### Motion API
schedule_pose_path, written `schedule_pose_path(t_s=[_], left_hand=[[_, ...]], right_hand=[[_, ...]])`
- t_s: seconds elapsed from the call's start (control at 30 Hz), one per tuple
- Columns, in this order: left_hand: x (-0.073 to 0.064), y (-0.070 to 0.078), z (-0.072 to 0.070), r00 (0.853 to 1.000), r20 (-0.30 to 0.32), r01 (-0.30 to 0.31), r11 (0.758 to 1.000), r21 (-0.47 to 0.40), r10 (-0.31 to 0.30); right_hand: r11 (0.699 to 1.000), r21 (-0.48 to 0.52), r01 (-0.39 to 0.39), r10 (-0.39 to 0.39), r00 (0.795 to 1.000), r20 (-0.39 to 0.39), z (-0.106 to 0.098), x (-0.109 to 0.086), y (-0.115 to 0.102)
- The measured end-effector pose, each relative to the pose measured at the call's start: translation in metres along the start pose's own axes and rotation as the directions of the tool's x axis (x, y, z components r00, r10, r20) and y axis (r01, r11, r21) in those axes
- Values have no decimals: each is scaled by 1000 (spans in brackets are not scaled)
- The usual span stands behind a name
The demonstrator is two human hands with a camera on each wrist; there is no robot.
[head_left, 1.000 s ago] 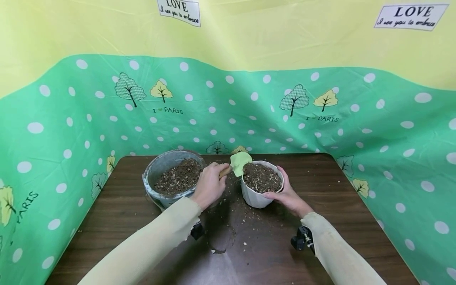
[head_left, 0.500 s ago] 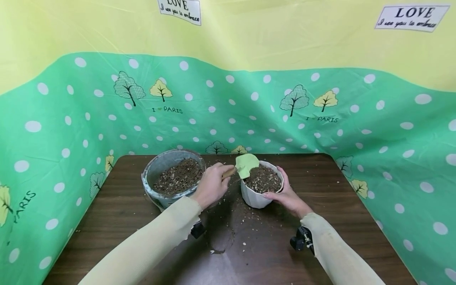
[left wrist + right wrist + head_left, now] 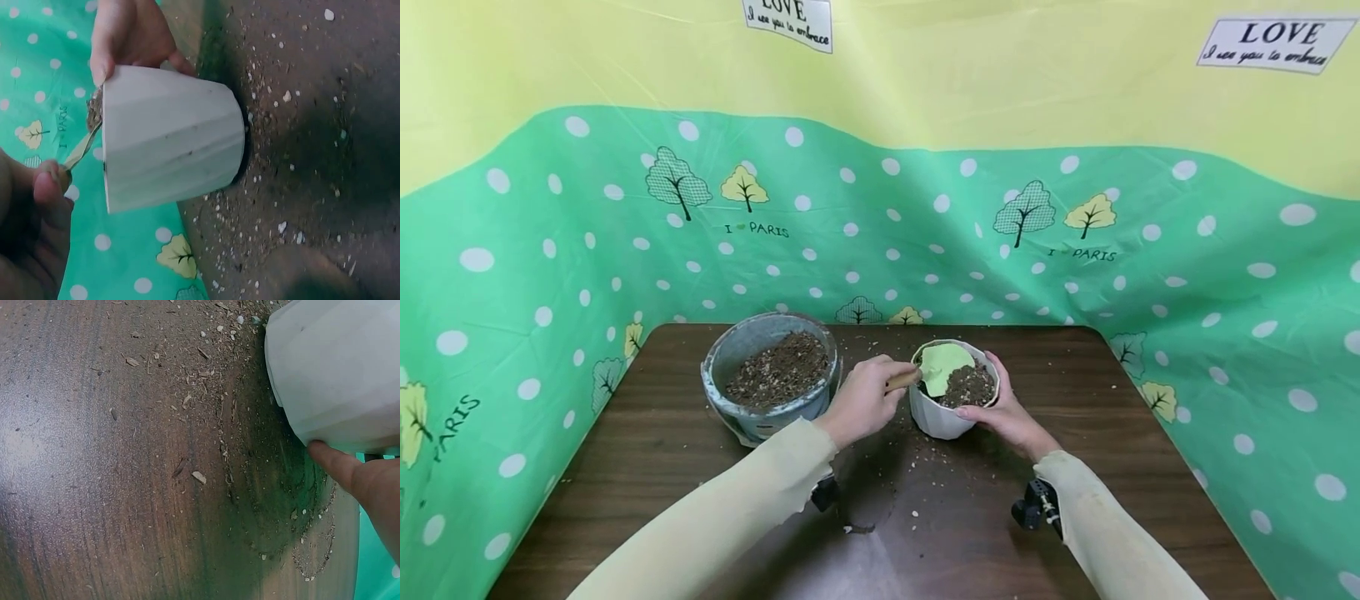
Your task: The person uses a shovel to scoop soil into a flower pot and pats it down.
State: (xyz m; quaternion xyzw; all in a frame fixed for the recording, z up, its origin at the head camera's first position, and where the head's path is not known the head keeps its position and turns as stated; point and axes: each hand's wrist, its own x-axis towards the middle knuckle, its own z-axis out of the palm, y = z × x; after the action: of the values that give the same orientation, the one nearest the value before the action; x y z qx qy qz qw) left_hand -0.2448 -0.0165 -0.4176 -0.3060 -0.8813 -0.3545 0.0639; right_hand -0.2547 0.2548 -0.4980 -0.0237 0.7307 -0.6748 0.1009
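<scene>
With its fingers wrapped round the wooden handle, my left hand (image 3: 865,402) holds a small green-bladed trowel (image 3: 944,367). The blade lies over the left part of the white pot (image 3: 938,419), against dark soil (image 3: 973,385) that fills it near the rim. My right hand (image 3: 1011,417) grips the pot from the right, thumb at the front rim. From the left wrist view, the trowel (image 3: 81,149) appears edge-on at the rim of the pot (image 3: 169,140). A finger of the right hand (image 3: 375,487) touches the pot's lower side in the right wrist view.
A grey-blue bucket (image 3: 717,385) with soil (image 3: 778,371) inside stands left of the pot. Crumbs of soil and pale bits (image 3: 915,514) are scattered on the brown wooden table (image 3: 1120,483). A green and yellow patterned cloth (image 3: 880,217) hangs around the back and sides.
The left hand has moved right with the trowel, bringing its blade from beside the pot's left rim to over the soil inside. The right hand and pot have stayed about where they were.
</scene>
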Motion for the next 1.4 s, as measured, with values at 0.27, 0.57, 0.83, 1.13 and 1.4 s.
schedule_pose_path(t_s=[0.27, 0.57, 0.83, 1.13, 1.4], left_hand=[[6, 6, 15, 1000, -27, -3, 999, 43, 5], [0, 9, 6, 994, -113, 9, 1000, -27, -12], [1, 1, 12, 995, -62, -83, 996, 20, 84], [-1, 0, 14, 992, -120, -29, 999, -27, 25], [-4, -1, 18, 1000, -27, 10, 997, -79, -12]], right_hand=[[1000, -1, 8, -8, 1000, -3, -2, -3, 0], [1000, 15, 19, -19, 1000, 18, 3, 1, -5], [999, 46, 17, -17, 1000, 11, 2, -1, -2], [996, 89, 14, -16, 1000, 15, 3, -2, 3], [996, 83, 21, -23, 1000, 19, 2, -2, 1]])
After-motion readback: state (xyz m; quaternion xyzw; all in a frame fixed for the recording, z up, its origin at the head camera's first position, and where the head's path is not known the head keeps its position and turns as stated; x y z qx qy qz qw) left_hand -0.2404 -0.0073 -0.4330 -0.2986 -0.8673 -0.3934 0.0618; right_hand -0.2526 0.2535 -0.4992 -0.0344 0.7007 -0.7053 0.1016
